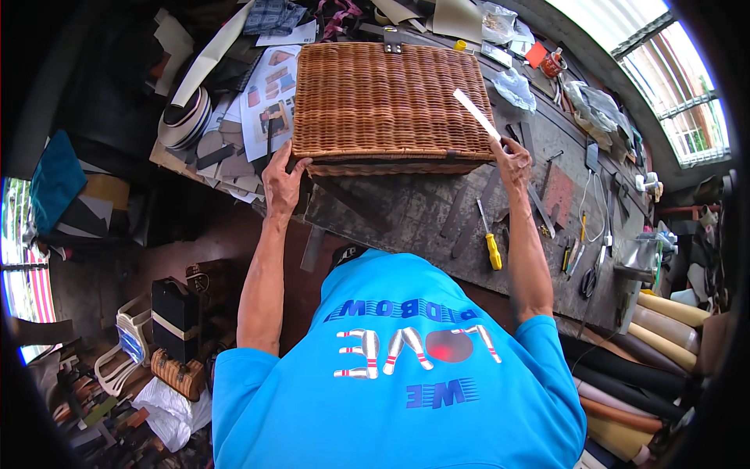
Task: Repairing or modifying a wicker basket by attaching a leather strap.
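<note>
A brown wicker basket (391, 102) with its lid down sits on the workbench in front of me. A dark leather tab (392, 41) is fixed at its far edge, and a dark strip runs under the near edge of the lid. My left hand (281, 181) grips the basket's near left corner, thumb at the edge. At the near right corner is my right hand (513, 164), its fingers closed on a thin white strip (475, 112) that slants over the lid. I cannot make out whether the strip is a ruler or a cut piece of material.
On the dark workbench (422, 223) lie a yellow-handled screwdriver (490, 241), a reddish block (557, 195), scissors (590, 277) and plastic bags (514, 88). Printed sheets (269, 102) lie left of the basket. Rolled material (664, 332) is stacked at the right; a white chair (125, 348) stands lower left.
</note>
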`<action>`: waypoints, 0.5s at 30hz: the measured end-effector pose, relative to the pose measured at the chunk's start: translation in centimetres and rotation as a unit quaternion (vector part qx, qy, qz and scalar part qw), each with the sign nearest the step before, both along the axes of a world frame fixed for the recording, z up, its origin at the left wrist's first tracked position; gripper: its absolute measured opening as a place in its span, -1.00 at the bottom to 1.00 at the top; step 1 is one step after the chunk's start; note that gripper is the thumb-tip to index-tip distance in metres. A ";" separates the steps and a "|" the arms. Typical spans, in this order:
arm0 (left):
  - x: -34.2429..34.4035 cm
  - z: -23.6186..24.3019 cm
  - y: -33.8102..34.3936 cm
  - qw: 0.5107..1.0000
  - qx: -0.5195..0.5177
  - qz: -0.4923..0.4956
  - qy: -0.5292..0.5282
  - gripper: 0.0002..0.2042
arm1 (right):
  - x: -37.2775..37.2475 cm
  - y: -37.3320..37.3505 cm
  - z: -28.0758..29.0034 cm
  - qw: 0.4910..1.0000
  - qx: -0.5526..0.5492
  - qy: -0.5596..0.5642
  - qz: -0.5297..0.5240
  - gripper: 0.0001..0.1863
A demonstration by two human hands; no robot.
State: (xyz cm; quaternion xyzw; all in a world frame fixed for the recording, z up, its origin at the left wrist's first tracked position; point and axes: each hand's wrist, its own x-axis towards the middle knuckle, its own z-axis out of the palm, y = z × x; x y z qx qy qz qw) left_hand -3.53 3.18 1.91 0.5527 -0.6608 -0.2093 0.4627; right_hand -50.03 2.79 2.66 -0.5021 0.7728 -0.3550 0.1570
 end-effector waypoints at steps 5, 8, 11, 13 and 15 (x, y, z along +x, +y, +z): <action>-0.1 -0.6 -0.3 0.999 -0.034 0.005 -0.025 -0.52 | -0.3 0.4 -1.7 0.999 -0.049 -0.008 -0.012 -0.36; 0.4 -0.8 -0.6 1.000 -0.003 0.003 -0.010 -0.50 | 0.7 0.7 -1.0 0.997 -0.081 0.015 -0.007 -0.39; 0.5 -0.8 -0.7 1.000 0.006 -0.005 -0.018 -0.50 | 1.2 0.9 -0.6 0.997 -0.071 -0.001 -0.016 -0.42; 0.7 -0.8 -0.8 1.000 0.017 -0.009 -0.004 -0.50 | 1.3 1.0 -0.8 0.994 -0.110 0.019 -0.006 -0.45; 0.8 -0.7 -0.7 1.000 0.027 -0.010 0.009 -0.50 | 1.3 0.9 -0.8 0.994 -0.104 0.028 -0.006 -0.47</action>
